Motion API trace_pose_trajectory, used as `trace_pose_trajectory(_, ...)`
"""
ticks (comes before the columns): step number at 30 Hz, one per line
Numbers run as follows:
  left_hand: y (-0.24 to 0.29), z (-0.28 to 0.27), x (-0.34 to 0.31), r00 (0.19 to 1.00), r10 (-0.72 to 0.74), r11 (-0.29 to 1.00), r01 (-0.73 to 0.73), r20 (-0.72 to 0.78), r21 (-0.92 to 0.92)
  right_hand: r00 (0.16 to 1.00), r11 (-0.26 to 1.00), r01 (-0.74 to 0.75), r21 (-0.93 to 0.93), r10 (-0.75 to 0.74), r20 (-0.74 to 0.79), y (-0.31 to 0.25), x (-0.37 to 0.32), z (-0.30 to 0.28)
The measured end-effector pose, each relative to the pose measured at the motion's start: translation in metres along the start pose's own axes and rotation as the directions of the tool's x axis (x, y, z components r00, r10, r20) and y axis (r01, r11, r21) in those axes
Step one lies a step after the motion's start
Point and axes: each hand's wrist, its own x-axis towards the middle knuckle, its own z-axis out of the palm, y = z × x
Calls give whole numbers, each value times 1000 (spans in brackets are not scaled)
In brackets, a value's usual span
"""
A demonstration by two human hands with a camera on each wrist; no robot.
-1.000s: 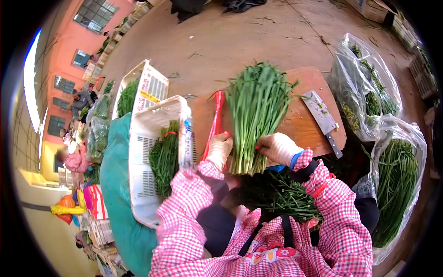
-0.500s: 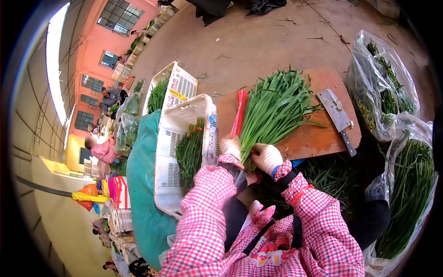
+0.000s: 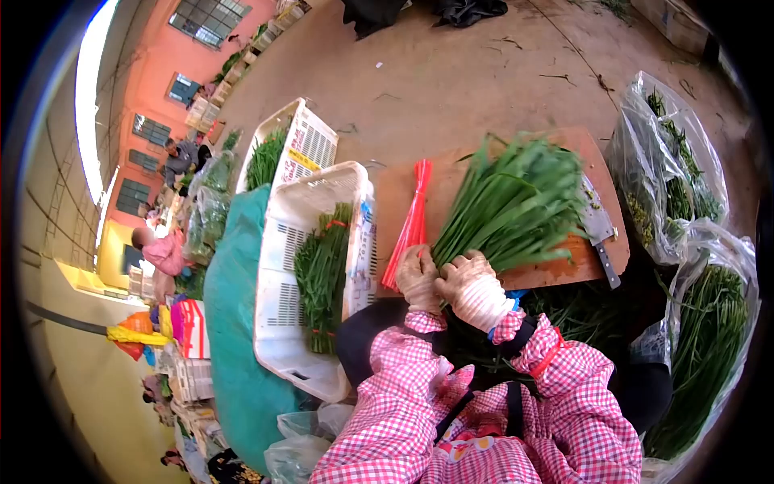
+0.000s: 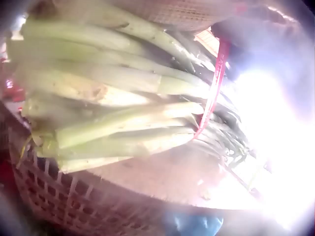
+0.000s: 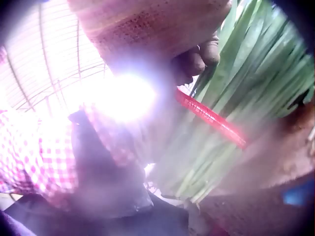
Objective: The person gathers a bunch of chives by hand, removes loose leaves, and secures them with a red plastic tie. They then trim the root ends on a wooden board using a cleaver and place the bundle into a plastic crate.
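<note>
A bunch of long green chives lies on the wooden board, leaves fanned out away from me and stem ends toward me. A red tie crosses its stems; it also shows in the left wrist view as a red band. My gloved left hand and gloved right hand are close together over the stems, both pinching the tie. Curled fingers of the right hand show near the tie's upper end in the right wrist view; the left fingertips are largely hidden.
Red tie strips lie on the board, left of the bunch. A cleaver rests at its right. White crates with tied bunches stand left; plastic bags of greens stand right. Loose greens lie below the board.
My hands have come together over the stems. The bunch first tilted and shifted toward the strips, and its leaves now reach over the cleaver blade. The red tie now crosses the stems.
</note>
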Motion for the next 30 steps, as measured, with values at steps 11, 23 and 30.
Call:
trace_pose_trajectory(11, 36, 36, 48, 867, 179, 944, -18, 465, -329, 992, 979, -127, 158, 127, 5, 69, 10, -13)
trace_pose_trajectory(23, 88, 67, 90, 637, -188, 808, -333, 747, 487, 867, 787, -328, 522, 471, -166, 104, -14, 11)
trace_pose_trajectory(30, 46, 69, 32, 931, 97, 964, -176, 352, 200, 810, 813, -310, 492, 497, -311, 113, -2, 29)
